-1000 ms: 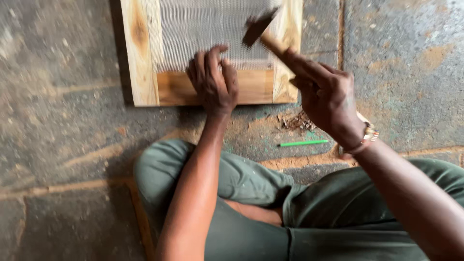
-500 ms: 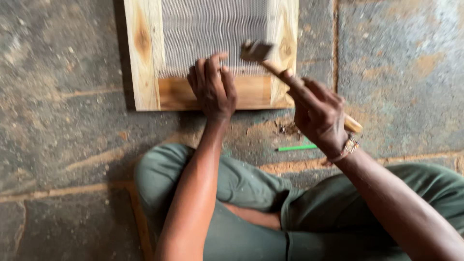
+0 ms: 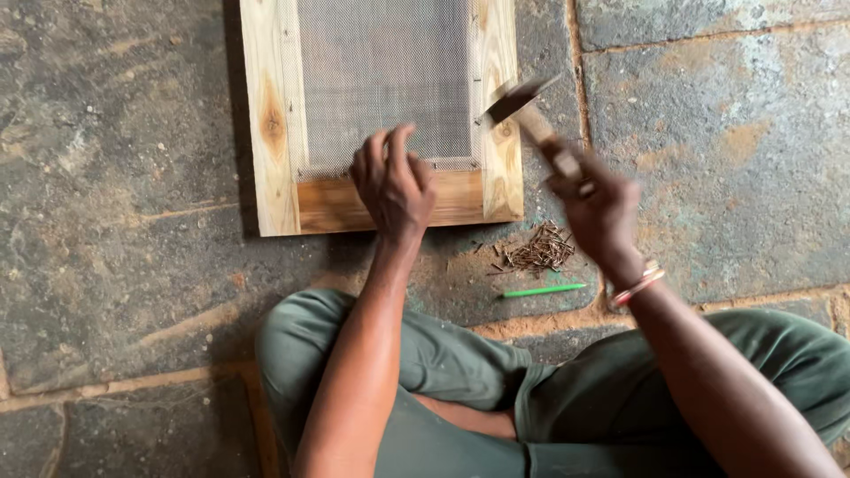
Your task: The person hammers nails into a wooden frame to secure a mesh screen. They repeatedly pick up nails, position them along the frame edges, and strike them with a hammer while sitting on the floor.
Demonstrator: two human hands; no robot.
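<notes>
A wooden frame [image 3: 270, 133] with grey wire mesh [image 3: 385, 75] stretched over it lies flat on the stone floor. My left hand [image 3: 394, 181] rests on its near rail, fingers pinched together at the mesh's lower edge; whatever they pinch is too small to see. My right hand [image 3: 598, 208] grips a wooden-handled hammer [image 3: 522, 102], raised and blurred, its dark head above the frame's right rail.
A small heap of nails [image 3: 540, 250] lies on the floor just right of the frame's near corner. A green pencil [image 3: 542, 289] lies beside it. My legs in green trousers [image 3: 460, 389] are crossed below. Floor is rough stone slabs [image 3: 726, 142].
The hammer came down onto the frame's near rail by my left fingers, then rose again to the right. My left hand shifted slightly up toward the mesh edge.
</notes>
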